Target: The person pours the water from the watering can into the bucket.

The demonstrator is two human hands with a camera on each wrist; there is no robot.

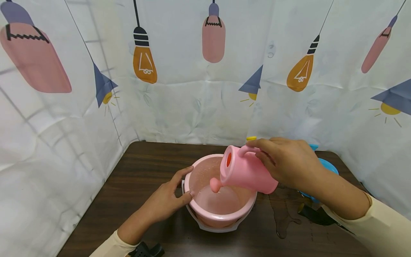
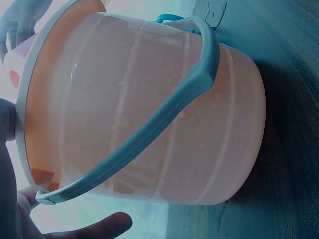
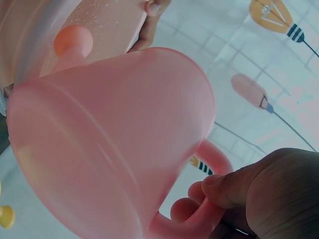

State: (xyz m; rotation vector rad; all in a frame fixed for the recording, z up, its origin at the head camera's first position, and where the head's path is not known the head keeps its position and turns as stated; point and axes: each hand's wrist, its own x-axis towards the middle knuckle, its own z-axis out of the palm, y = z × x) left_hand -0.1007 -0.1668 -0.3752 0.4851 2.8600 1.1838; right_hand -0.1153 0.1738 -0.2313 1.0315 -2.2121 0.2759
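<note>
A pale pink bucket [image 1: 221, 216] stands on the table, its white handle [image 1: 218, 228] hanging down at the front; drops cling to its inner wall. Against the left of the rim rests my left hand [image 1: 167, 200], thumb and forefinger spread and fairly straight; in the left wrist view another finger [image 2: 104, 226] sticks out straight beside the bucket. My right hand [image 1: 285, 162] grips the loop handle [image 3: 209, 214] of a pink watering can [image 1: 247, 171], tipped sideways over the bucket. Its round spout head [image 1: 215, 185] is above the bucket's inside. I see no stream of water.
Spilled water [image 1: 284, 221] lies on the dark wooden table [image 1: 154, 164] right of the bucket. Behind my right forearm a blue object [image 1: 328, 166] is partly hidden. A small yellow piece [image 1: 251, 138] shows behind the can. Patterned white curtains [image 1: 189, 100] hang behind the table.
</note>
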